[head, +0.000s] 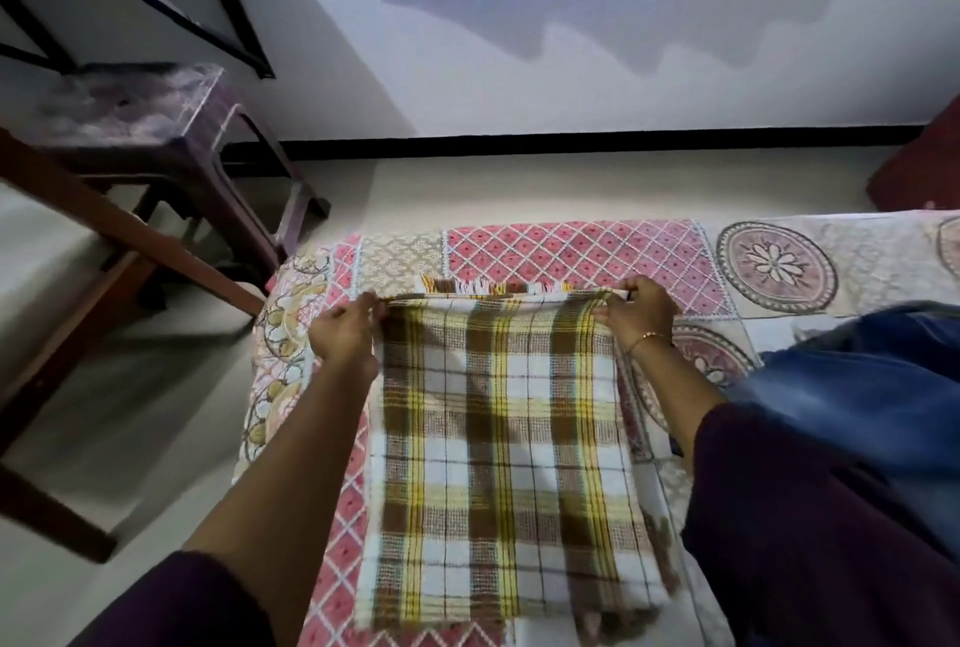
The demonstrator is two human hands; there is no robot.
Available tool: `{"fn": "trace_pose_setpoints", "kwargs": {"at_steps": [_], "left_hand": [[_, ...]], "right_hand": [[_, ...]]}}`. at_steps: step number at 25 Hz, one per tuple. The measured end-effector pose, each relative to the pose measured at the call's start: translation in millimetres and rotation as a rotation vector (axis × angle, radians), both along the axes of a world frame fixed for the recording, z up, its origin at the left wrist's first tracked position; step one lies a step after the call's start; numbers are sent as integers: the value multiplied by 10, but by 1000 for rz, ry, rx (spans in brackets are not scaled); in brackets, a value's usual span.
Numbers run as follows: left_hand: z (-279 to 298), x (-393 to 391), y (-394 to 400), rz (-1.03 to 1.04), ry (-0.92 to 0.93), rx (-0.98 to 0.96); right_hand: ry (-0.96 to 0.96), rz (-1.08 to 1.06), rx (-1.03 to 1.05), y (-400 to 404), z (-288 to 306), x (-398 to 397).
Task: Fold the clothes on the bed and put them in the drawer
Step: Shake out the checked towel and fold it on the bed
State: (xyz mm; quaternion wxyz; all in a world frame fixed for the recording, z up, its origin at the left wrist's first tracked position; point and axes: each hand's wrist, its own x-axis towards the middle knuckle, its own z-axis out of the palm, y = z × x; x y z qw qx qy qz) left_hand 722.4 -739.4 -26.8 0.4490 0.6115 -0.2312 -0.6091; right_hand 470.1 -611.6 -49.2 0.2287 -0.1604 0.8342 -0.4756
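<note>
Currently I pinch the far fold of the checked towel [501, 417] with my left hand [345, 332] and right hand [636, 316], flat on the patterned bedspread [571, 251]. Soft, limp, probably light; corners grip best.

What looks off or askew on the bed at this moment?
Little stands out. The brown, yellow and white checked towel lies flat and fairly square on the patterned bedsheet, left hand and right hand pinching its far corners. Only untidy item: blue denim garment heaped unfolded at right.
</note>
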Motion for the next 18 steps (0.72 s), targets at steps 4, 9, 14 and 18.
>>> {"fn": "trace_pose_setpoints", "kwargs": {"at_steps": [4,9,14,18], "left_hand": [[-350,-107,-299,-69,-56,-38],[-858,56,93,-301,-834,-162],[-1030,309,591,-398,-1063,-12],[-1062,347,787,-500,-1023,84]], "right_hand": [[8,113,79,-335,-207,-117],[199,102,267,-157,-575,355],[254,-23,483,437,-775,738],[107,48,504,672,-744,787]]}}
